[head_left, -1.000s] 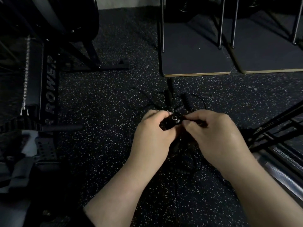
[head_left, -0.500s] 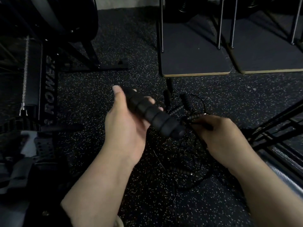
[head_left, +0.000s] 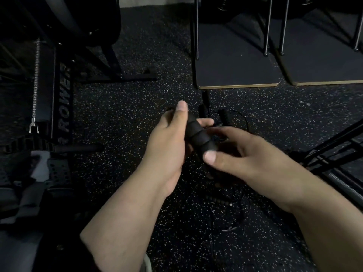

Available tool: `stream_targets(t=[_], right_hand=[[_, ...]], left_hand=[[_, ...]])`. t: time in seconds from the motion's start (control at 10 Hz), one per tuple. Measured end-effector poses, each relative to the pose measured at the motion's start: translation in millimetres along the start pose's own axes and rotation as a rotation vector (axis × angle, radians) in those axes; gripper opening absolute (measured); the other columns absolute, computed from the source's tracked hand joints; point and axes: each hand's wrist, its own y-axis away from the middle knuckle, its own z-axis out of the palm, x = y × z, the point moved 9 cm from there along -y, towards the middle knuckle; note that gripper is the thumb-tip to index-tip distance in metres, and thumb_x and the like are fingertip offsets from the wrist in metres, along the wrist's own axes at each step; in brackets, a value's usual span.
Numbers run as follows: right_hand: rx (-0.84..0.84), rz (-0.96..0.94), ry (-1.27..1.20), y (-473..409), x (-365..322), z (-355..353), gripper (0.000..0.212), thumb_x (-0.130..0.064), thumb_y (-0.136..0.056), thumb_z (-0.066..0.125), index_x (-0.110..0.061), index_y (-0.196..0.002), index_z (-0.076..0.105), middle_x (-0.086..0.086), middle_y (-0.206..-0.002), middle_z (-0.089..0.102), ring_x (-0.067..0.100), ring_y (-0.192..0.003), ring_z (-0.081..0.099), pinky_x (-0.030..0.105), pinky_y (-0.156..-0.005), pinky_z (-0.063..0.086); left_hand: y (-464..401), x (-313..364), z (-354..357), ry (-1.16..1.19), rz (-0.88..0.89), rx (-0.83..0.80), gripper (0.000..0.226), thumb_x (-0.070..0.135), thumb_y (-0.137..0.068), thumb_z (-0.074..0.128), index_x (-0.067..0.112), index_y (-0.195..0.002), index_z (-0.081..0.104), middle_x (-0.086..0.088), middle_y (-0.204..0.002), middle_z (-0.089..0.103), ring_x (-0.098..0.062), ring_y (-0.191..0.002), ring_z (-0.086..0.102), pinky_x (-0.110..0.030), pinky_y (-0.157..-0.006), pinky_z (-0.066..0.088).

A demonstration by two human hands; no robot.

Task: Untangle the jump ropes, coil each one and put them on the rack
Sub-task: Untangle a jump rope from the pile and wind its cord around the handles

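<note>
Head view: at the far left a rowing machine (head_left: 59, 107) is seen, its black rail lettered "ROWER" and a chain running down beside it; a dark handle bar (head_left: 78, 148) lies across the speckled rubber floor (head_left: 127, 114) near its lower end.

Toward the middle, the left hand (head_left: 169, 142) is held above the floor with the palm turned up. A black ribbed foam handle (head_left: 198, 136) is cradled in it, the thumb laid along the handle's left side and the fingers curled under and round it, their tips showing at the handle's right edge. The handle is tilted, its far end by the thumb tip and its near end lower and to the right.

The right hand (head_left: 245, 154) is met at that near end: the handle's end is touched by the thumb tip from below, while the fingers are bent toward the handle's right side. Whether those fingers actually close on the handle or on a cord cannot be told.

Beneath and beyond both hands the tangled jump ropes (head_left: 222, 197) are spread on the floor, thin dark cords looping around, with further handles (head_left: 224, 116) standing just past the left fingertips.

Farther back, two dark mats (head_left: 235, 71) with pale edges are laid side by side, thin metal legs set on them. At the right edge a black metal frame (head_left: 334, 150) is seen.
</note>
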Motion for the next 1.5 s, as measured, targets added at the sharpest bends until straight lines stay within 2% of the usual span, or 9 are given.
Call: stream_targets(t=[0.2, 0.4, 0.5, 0.6, 0.7, 0.8, 1.0, 1.3, 1.5], right_hand=[[0.271, -0.111, 0.302, -2.0, -8.8, -24.0, 0.023, -0.040, -0.095, 0.067, -0.040, -0.116, 0.061, -0.016, -0.071, 0.069, 0.001, -0.056, 0.060, 0.023, -0.053, 0.046], [0.286, -0.116, 0.256, -2.1, 6.7, -35.0, 0.031, -0.048, -0.098, 0.056, -0.038, -0.125, 0.068, -0.012, -0.092, 0.077, 0.005, -0.076, 0.071, 0.029, -0.071, 0.059], [0.418, 0.076, 0.304, -18.9, 60.1, -62.6, 0.025, -0.045, -0.103, 0.054, -0.026, -0.102, 0.071, 0.004, -0.073, 0.073, 0.012, -0.047, 0.055, 0.028, -0.043, 0.044], [0.272, 0.253, 0.300, -47.1, 142.7, -51.4, 0.025, -0.029, -0.107, 0.052, -0.017, -0.091, 0.069, 0.003, -0.078, 0.072, 0.019, -0.066, 0.065, 0.036, -0.059, 0.053], [0.048, 0.316, 0.936, -68.4, 235.6, -41.0, 0.028, -0.006, -0.099, 0.038, -0.004, -0.072, 0.047, 0.004, -0.069, 0.048, 0.014, -0.061, 0.044, 0.024, -0.055, 0.037], [0.017, 0.693, 0.523, -63.9, 333.5, -18.9, 0.025, -0.014, -0.109, 0.036, -0.009, -0.107, 0.061, 0.003, -0.097, 0.058, 0.014, -0.075, 0.052, 0.028, -0.062, 0.039], [-0.247, 0.606, 0.875, -82.2, 454.0, 10.7, 0.041, -0.008, -0.104, 0.047, -0.018, -0.143, 0.054, 0.012, -0.154, 0.046, 0.032, -0.134, 0.050, 0.039, -0.107, 0.045], [-0.424, 0.585, 1.230, -116.6, 489.4, 32.6, 0.059, -0.005, -0.101, 0.047, -0.029, -0.155, 0.040, 0.005, -0.172, -0.012, 0.036, -0.157, -0.004, 0.063, -0.118, 0.027], [-0.129, 0.404, 1.010, -129.9, 450.1, 14.6, 0.028, -0.020, -0.098, 0.063, -0.032, -0.122, 0.053, 0.005, -0.134, 0.040, 0.019, -0.097, 0.059, 0.040, -0.088, 0.055]], left_hand=[[3.6, -13.1, 18.0, -0.051, -0.051, -0.196, 0.041, 0.047, -0.103, 0.051, 0.015, -0.126, 0.064, -0.005, -0.122, 0.074, -0.019, -0.118, 0.068, -0.047, -0.107, 0.051], [-6.5, -19.4, -15.2, 0.036, -0.075, 0.074, 0.024, 0.031, -0.102, 0.058, 0.012, -0.116, 0.065, -0.013, -0.108, 0.076, -0.025, -0.101, 0.074, -0.049, -0.094, 0.059], [-8.7, -39.9, -46.5, 0.085, -0.227, 0.272, 0.023, 0.034, -0.103, 0.054, 0.014, -0.111, 0.062, -0.015, -0.099, 0.067, -0.028, -0.077, 0.068, -0.045, -0.069, 0.064], [-19.4, -78.4, -68.6, 0.007, -0.362, 0.335, 0.026, 0.036, -0.105, 0.048, 0.013, -0.106, 0.060, -0.011, -0.086, 0.058, -0.021, -0.055, 0.051, -0.030, -0.045, 0.048], [-32.6, -129.9, -76.2, -0.030, -0.504, 0.315, 0.030, 0.038, -0.104, 0.049, 0.011, -0.108, 0.060, -0.009, -0.079, 0.055, -0.019, -0.051, 0.047, -0.027, -0.043, 0.041], [-45.6, -176.0, -84.3, -0.084, -0.592, 0.293, 0.029, 0.039, -0.100, 0.063, 0.010, -0.106, 0.062, -0.008, -0.080, 0.057, -0.018, -0.053, 0.049, -0.026, -0.042, 0.042], [-79.4, -233.7, -93.5, -0.128, -0.658, 0.223, 0.021, 0.030, -0.098, 0.067, 0.010, -0.102, 0.063, -0.005, -0.071, 0.059, -0.016, -0.050, 0.050, -0.025, -0.044, 0.045], [-106.1, -281.9, -106.8, -0.105, -0.739, 0.224, 0.021, 0.034, -0.097, 0.068, 0.014, -0.101, 0.066, -0.004, -0.072, 0.061, -0.015, -0.051, 0.052, -0.026, -0.046, 0.045], [-113.6, -276.0, -100.8, -0.066, -0.718, 0.236, 0.022, 0.035, -0.095, 0.070, 0.014, -0.099, 0.067, -0.004, -0.074, 0.062, -0.016, -0.053, 0.054, -0.027, -0.047, 0.047]])
